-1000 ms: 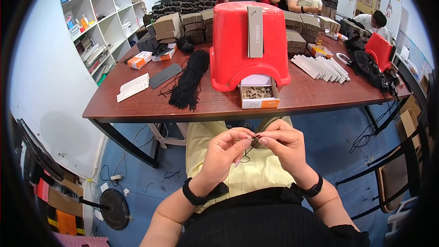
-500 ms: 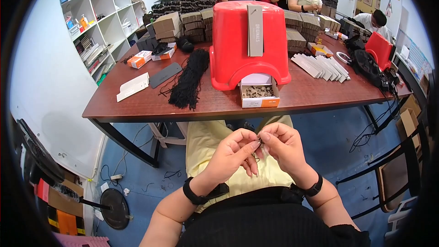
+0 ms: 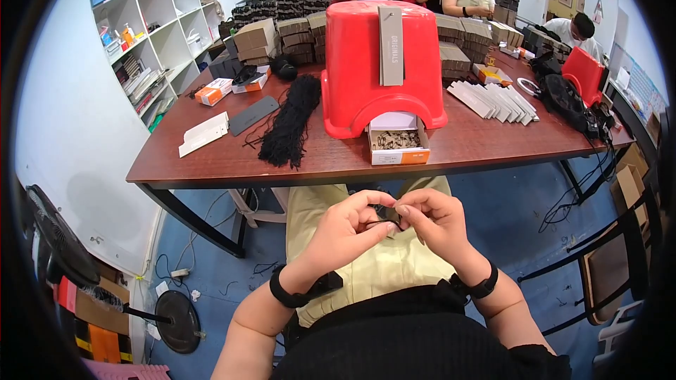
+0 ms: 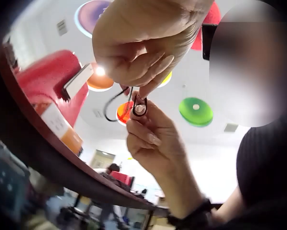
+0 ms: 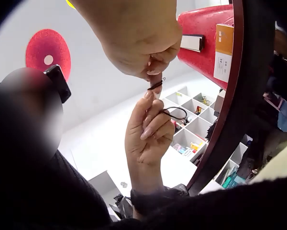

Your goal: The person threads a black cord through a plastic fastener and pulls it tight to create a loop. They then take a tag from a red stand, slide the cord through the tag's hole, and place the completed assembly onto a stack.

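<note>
Above the lap, my left hand (image 3: 350, 231) and right hand (image 3: 438, 222) meet at the fingertips. Between them is a thin black cord (image 4: 140, 114), bent into a loop. In the right wrist view my left fingers (image 5: 148, 112) pinch the cord, and a loop of it (image 5: 185, 114) sticks out beside them. My right thumb and finger hold the cord just above, where a small metal piece pokes out, partly hidden by the fingers.
On the table (image 3: 338, 169) stands an upturned red stool (image 3: 352, 63) with a grey tag (image 3: 391, 46). Below its arch is a box (image 3: 399, 157) of small metal pins. A black cord bundle (image 3: 289, 123) lies left, fanned tags (image 3: 493, 102) right.
The hands stay together over the lap while the fingers shift on the cord. The left fingers, spread lower half a second ago, are now curled in, with cord showing between both hands.
</note>
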Demonstrator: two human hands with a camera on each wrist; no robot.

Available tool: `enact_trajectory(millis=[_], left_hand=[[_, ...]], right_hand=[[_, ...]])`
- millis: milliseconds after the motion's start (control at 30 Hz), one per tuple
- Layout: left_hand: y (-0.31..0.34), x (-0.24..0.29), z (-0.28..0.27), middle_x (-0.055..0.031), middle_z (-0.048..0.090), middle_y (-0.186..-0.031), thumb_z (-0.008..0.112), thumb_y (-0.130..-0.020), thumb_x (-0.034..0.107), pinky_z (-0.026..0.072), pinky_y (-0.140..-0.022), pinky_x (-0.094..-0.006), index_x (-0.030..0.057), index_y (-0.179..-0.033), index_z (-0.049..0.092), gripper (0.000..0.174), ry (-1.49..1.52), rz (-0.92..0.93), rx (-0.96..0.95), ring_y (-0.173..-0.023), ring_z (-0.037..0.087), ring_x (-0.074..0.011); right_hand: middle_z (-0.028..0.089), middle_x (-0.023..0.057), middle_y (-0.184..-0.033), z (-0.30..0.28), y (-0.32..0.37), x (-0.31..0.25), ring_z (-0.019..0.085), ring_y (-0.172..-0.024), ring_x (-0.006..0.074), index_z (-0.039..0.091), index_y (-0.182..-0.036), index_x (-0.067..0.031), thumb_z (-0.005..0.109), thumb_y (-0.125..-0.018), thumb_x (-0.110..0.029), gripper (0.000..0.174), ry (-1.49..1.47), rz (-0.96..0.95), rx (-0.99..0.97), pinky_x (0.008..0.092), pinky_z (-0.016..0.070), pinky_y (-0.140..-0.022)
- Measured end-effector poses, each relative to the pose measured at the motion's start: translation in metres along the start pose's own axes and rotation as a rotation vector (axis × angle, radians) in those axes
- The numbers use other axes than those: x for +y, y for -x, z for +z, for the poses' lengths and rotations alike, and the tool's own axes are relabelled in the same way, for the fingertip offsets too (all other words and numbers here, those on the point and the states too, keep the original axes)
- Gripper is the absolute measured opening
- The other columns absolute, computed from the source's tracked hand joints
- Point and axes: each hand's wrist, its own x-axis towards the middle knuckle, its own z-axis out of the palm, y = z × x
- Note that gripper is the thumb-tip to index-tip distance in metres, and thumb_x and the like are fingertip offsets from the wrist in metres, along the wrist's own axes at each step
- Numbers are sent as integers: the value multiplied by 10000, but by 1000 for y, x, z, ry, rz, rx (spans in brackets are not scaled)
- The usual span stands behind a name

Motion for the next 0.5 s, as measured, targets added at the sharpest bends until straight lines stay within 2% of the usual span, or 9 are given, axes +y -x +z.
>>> enact_trajectory(millis=[33, 100, 200, 333, 433, 500], left_hand=[[-1, 3, -1, 5, 519, -610, 531, -761, 58, 313, -412, -179, 2, -969, 493, 219, 0, 0, 1, -455, 425, -42], [-2, 9, -2, 56, 492, -608, 523, -775, 61, 263, -395, -149, -2, -957, 502, 194, 152, -190, -115, -460, 364, 10], [-3, -2, -3, 51, 487, -600, 536, -772, 69, 229, -380, -139, 2, -934, 521, 176, 249, -248, -154, -444, 333, 21], [-4, -8, -3, 52, 480, -589, 544, -775, 85, 217, -368, -144, 0, -897, 542, 148, 280, -221, -164, -434, 323, 21], [-3, -7, -4, 57, 464, -571, 546, -781, 98, 217, -367, -144, 0, -868, 552, 132, 296, -244, -174, -424, 322, 15], [-2, -10, -6, 61, 450, -553, 543, -783, 99, 219, -365, -145, 2, -865, 553, 127, 413, -256, -199, -416, 320, 9]], right_hand=[[558, 20, -607, -1, 0, -2, 510, -507, 52, 541, -856, 2, 538, -773, -50, 98, -1, 0, 0, 163, 375, -422], [544, 11, -612, -4, -1, -5, 446, -477, 20, 553, -872, -3, 547, -777, -85, 125, -117, 181, -86, 146, 316, -394], [537, 14, -608, -6, -2, -8, 403, -447, 10, 559, -847, -3, 547, -779, -110, 127, -251, 271, -135, 146, 268, -376], [512, 1, -583, -6, -2, -2, 384, -441, 10, 550, -823, -8, 534, -790, -136, 133, -349, 320, -136, 144, 265, -390], [497, -7, -598, -4, -1, -2, 380, -463, 10, 533, -821, -16, 522, -797, -145, 132, -469, 312, -170, 138, 263, -413], [499, -8, -645, -5, 0, -3, 380, -497, 7, 518, -844, -26, 519, -799, -147, 130, -562, 365, -215, 136, 260, -435]])
